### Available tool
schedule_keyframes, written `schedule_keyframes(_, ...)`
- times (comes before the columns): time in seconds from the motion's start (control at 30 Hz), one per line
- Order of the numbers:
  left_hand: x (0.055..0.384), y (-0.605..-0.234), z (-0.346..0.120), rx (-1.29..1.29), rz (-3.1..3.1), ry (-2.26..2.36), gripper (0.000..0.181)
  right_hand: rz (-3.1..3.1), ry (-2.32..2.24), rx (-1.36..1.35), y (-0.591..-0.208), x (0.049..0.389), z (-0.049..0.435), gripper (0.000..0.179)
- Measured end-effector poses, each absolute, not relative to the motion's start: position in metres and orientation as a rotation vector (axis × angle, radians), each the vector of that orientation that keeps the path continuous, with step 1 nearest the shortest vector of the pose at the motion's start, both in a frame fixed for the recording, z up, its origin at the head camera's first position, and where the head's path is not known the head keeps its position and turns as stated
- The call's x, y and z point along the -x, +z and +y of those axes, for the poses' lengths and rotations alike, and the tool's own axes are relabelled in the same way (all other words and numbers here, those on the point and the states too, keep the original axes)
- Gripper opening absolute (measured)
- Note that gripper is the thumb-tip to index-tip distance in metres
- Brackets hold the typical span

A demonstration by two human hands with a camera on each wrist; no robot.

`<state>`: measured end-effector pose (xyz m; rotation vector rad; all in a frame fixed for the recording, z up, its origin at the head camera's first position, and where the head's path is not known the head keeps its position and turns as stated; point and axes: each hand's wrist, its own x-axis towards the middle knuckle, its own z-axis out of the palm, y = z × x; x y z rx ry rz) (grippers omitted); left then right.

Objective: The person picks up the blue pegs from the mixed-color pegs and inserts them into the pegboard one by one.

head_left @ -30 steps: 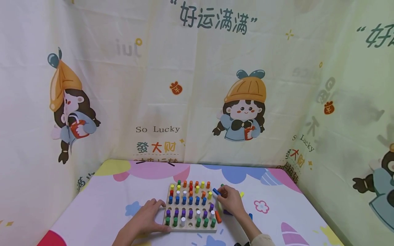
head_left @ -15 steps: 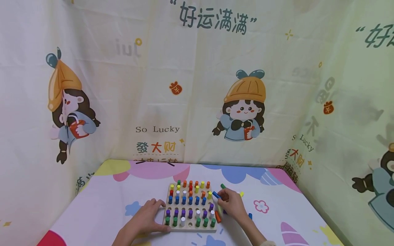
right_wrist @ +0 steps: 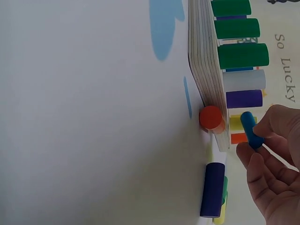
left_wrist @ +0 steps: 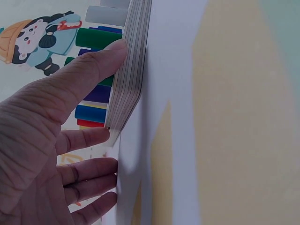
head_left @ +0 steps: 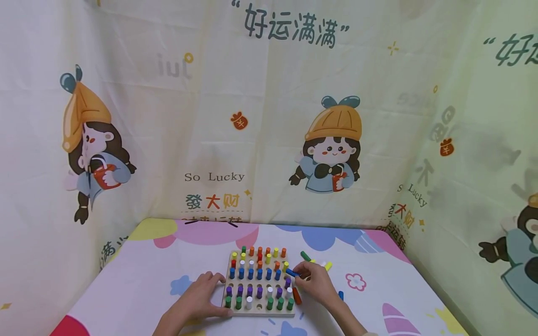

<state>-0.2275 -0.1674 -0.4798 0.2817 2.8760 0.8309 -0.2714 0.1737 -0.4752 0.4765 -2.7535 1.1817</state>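
A wooden pegboard [head_left: 260, 314] with rows of coloured pegs lies on the table. My left hand [head_left: 197, 298] rests at its near left corner, thumb along the front edge and index finger at the left side. In the left wrist view, the thumb [left_wrist: 101, 61] presses on the board's layered edge while the other fingers stay loosely extended. Between thumb and fingers, my right hand [head_left: 317, 283] pinches a blue peg [head_left: 292, 272], tilted, at the board's right edge. The right wrist view shows this blue peg [right_wrist: 251, 126] in front of the standing pegs.
Right of the board lie loose pegs: an orange one [head_left: 297, 296] against its side, a green one [head_left: 305, 256], a yellow one [head_left: 328, 266] and a blue one [head_left: 341, 296]. A purple peg [right_wrist: 213, 190] shows in the right wrist view. A printed curtain [head_left: 273, 154] hangs behind the table.
My right hand has moved slightly nearer with the blue peg, bringing it to the board's right edge. The loose pegs behind that hand show more now. My left hand has stayed in place.
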Motion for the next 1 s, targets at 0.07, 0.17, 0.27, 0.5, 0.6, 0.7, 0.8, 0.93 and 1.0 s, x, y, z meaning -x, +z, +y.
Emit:
schedule_keyframes(0.07, 0.2272, -0.4796, -0.1676, -0.282, 2.881, 0.827, 0.072, -2.767, 1.179, -0.497, -0.4749, 0.2718, 0.1735, 0.013)
schedule_keyframes(0.17, 0.2271, -0.4792, -0.1677, -0.286, 2.884, 0.821, 0.072, -2.783, 1.156, -0.51, -0.4752, 0.2726, 0.1734, 0.013)
schedule_keyframes(0.27, 0.2273, -0.4792, -0.1676, -0.281, 2.883, 0.82, 0.072, -2.789, 1.146, -0.515, -0.4754, 0.2732, 0.1733, 0.013)
schedule_keyframes(0.5, 0.2276, -0.4783, -0.167, -0.278, 2.887, 0.813, 0.072, -2.797, 1.153, -0.509, -0.4728, 0.2734, 0.1714, 0.014)
schedule_keyframes(0.6, 0.2279, -0.4783, -0.1671, -0.279, 2.883, 0.815, 0.072, -2.781, 1.155, -0.507, -0.4711, 0.2735, 0.1702, 0.015)
schedule_keyframes(0.7, 0.2282, -0.479, -0.1678, -0.28, 2.878, 0.819, 0.073, -2.748, 1.174, -0.521, -0.4702, 0.2731, 0.1687, 0.015)
schedule_keyframes(0.8, 0.2281, -0.4797, -0.1682, -0.281, 2.876, 0.817, 0.073, -2.707, 1.221, -0.548, -0.4699, 0.2724, 0.1671, 0.016)
schedule_keyframes(0.93, 0.2279, -0.4797, -0.1676, -0.274, 2.874, 0.819, 0.073, -2.678, 1.27, -0.568, -0.4696, 0.2713, 0.1652, 0.016)
schedule_keyframes(1.0, 0.2278, -0.4794, -0.1672, -0.268, 2.873, 0.819, 0.073, -2.679, 1.269, -0.57, -0.4692, 0.2706, 0.1645, 0.016)
